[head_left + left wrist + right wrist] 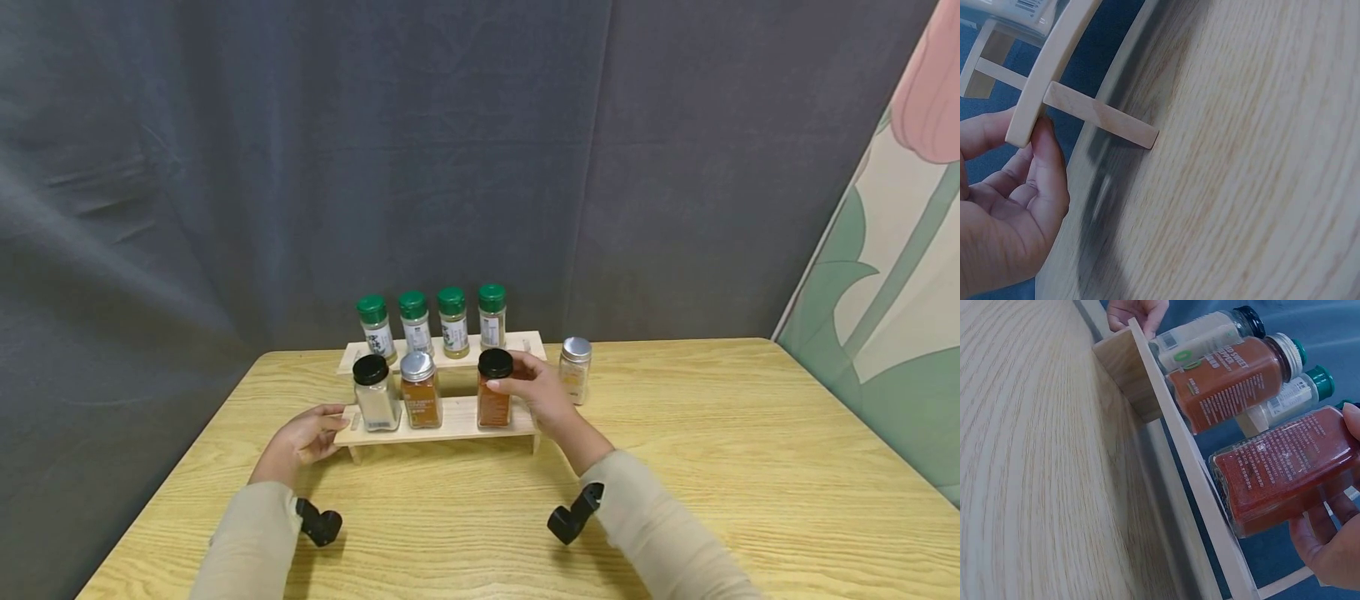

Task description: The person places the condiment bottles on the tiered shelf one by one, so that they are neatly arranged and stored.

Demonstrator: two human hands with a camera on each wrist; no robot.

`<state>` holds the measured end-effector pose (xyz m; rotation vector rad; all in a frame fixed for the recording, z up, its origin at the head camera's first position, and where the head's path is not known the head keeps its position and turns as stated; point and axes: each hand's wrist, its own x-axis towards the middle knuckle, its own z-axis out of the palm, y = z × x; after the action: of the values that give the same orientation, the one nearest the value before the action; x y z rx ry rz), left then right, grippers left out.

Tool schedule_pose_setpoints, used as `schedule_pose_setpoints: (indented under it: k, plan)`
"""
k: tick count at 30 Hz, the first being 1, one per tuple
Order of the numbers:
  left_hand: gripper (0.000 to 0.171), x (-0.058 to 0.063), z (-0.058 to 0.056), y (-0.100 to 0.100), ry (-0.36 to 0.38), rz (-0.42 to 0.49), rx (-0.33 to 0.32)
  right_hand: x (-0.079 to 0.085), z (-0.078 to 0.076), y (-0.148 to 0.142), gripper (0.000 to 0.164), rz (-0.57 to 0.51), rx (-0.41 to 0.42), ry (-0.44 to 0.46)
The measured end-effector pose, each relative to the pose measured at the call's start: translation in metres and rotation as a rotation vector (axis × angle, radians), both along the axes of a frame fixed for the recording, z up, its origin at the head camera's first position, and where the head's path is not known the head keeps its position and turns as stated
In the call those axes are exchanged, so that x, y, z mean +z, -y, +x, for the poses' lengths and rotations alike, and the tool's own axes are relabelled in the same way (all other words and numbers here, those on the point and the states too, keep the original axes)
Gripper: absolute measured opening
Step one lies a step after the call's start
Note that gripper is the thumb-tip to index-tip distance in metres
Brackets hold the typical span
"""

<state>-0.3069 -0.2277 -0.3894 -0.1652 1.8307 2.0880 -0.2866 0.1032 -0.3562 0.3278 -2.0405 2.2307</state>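
A two-tier wooden rack (459, 418) stands on the table. My left hand (303, 435) pinches the left end of its lower shelf between thumb and fingers, as the left wrist view shows. On the right, my right hand (551, 402) grips a jar of red spice (494, 408) with a black lid. This jar is upright at the lower shelf's right part; whether its base touches the board I cannot tell. Left of it on that shelf are an orange-brown spice jar (1235, 381) with a silver lid and a pale powder jar (378, 404) with a black lid.
Several green-capped spice bottles (453, 333) stand in a row on the upper shelf (528, 343). Just right of the rack, a silver-lidded jar (575, 375) stands on the wooden table (712, 450). A dark curtain (450, 167) hangs behind.
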Motion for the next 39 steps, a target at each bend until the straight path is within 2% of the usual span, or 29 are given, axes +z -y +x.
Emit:
schedule_pose_setpoints:
  k: [8,17,25,29,35,39]
  plan:
    - [0.051,0.002,0.000,-0.004,0.003,-0.030,0.007,0.001,-0.001,0.007,0.047,0.042,-0.021,0.028]
    - [0.052,0.004,-0.001,-0.007,0.001,-0.040,-0.007,0.004,-0.002,0.016,0.045,0.104,0.000,0.003]
    - [0.053,0.004,0.000,-0.003,-0.003,-0.045,-0.008,0.001,-0.004,0.026,0.044,0.091,0.003,-0.008]
    - [0.052,0.003,0.001,-0.002,0.005,-0.058,0.012,0.000,-0.004,0.029,0.045,0.101,-0.005,0.003]
    - [0.052,0.002,0.002,-0.002,0.010,-0.060,0.027,0.000,-0.004,0.032,0.045,0.086,0.028,-0.007]
    - [0.052,0.002,0.003,-0.002,0.005,-0.064,0.015,0.001,-0.004,0.032,0.045,0.096,0.039,-0.006]
